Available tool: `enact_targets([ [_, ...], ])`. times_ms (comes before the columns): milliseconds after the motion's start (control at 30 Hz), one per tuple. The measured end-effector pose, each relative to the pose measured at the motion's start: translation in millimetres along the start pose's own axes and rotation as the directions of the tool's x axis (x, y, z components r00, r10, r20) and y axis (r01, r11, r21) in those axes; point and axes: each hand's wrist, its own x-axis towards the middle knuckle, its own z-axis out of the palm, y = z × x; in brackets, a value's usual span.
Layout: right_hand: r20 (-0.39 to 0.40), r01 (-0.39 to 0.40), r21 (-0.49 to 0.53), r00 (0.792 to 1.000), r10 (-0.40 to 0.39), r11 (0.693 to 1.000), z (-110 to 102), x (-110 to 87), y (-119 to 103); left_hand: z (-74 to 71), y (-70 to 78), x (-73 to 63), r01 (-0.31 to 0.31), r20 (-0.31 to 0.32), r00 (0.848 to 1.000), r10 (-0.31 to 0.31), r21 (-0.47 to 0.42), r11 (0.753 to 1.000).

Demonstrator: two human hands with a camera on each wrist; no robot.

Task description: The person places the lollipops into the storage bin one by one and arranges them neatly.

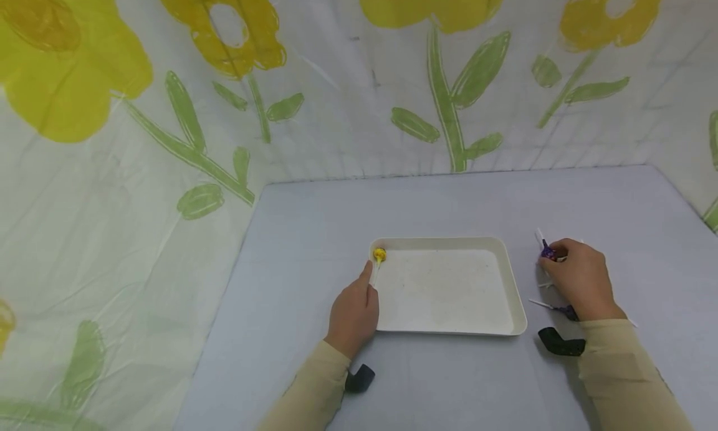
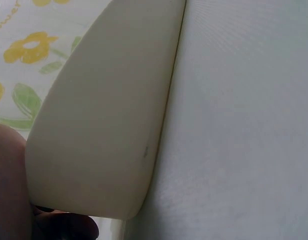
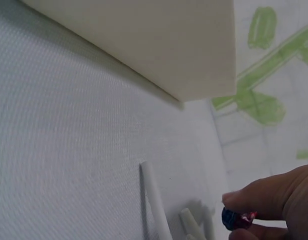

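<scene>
- Nearest me are my beige sleeves, with a black wrist camera jutting out by the left one and another by the right.
- My left hand grips the near part of the white rectangular tray at its left side, thumb over the rim and fingers outside the wall.
- Just beside my right wrist, a dark-wrapped lollipop lies on the table, its white stick towards the tray.
- My right hand pinches a purple-wrapped lollipop between thumb and fingertips, right of the tray (its foil shows blue and red in the right wrist view).
- More white sticks lie below that hand; I cannot tell which candies they belong to.
- A yellow-wrapped lollipop rests inside the tray, in its far left corner, stick towards me.
- Beyond the tray runs the pale grey table, backed by a white curtain printed with yellow flowers and green leaves.
</scene>
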Motion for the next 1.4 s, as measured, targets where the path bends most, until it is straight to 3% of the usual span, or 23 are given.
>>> enact_targets([
  [533, -0.053, 0.034, 0.032, 0.998, -0.032, 0.999, -10, -3.9, -15, 0.3, -1.1, -2.0, -0.041, -0.024, 0.999, 0.041, 0.002, 0.999],
  [967, -0.079, 0.026, 0.073, 0.997, -0.021, 0.997, -20, -7.5, -26, 0.9, -0.9, -2.7, -0.026, -0.013, 1.0, 0.026, 0.011, 1.0],
  [1400, -0.152, 0.101, 0.049, 0.984, -0.092, 0.994, -21, -10.1, -34, 0.2, -0.3, -3.2, -0.017, -0.014, 1.0, 0.017, 0.005, 1.0],
])
